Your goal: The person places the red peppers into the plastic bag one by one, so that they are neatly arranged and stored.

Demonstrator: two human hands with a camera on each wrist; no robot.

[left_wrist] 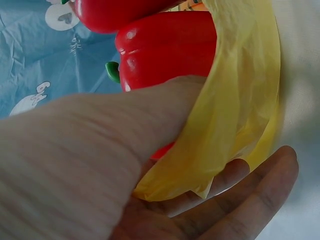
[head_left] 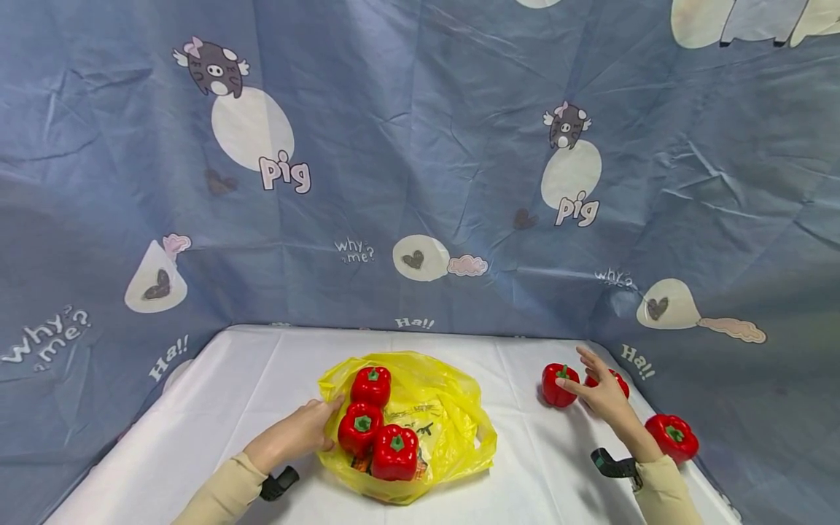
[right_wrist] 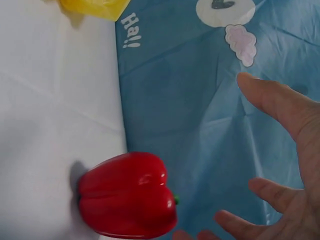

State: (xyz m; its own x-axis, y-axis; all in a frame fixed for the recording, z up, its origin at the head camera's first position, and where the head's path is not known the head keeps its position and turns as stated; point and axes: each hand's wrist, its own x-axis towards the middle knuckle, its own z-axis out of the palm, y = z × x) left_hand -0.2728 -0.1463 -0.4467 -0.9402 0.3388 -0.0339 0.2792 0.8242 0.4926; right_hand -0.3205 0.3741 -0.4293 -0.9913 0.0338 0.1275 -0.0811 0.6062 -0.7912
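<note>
A yellow plastic bag (head_left: 456, 401) lies opened out on the table, with three red bell peppers (head_left: 395, 461) in its left part. At the bag's left edge, my left hand (head_left: 302, 432) holds the rim. In the left wrist view its thumb goes inside the plastic, beside a pepper (left_wrist: 165, 47), while the fingers (left_wrist: 272, 182) extend outside. My right hand (head_left: 605, 397) hovers with spread fingers over the right side, holding nothing. A red bell pepper (head_left: 558, 390) stands just left of it, and another (head_left: 620, 384) is partly hidden behind it.
One more red bell pepper (head_left: 672, 437) sits near the table's right edge, beside the right forearm. White cloth (head_left: 525, 452) covers the table. A blue printed curtain (head_left: 367, 197) rises along the back and both sides.
</note>
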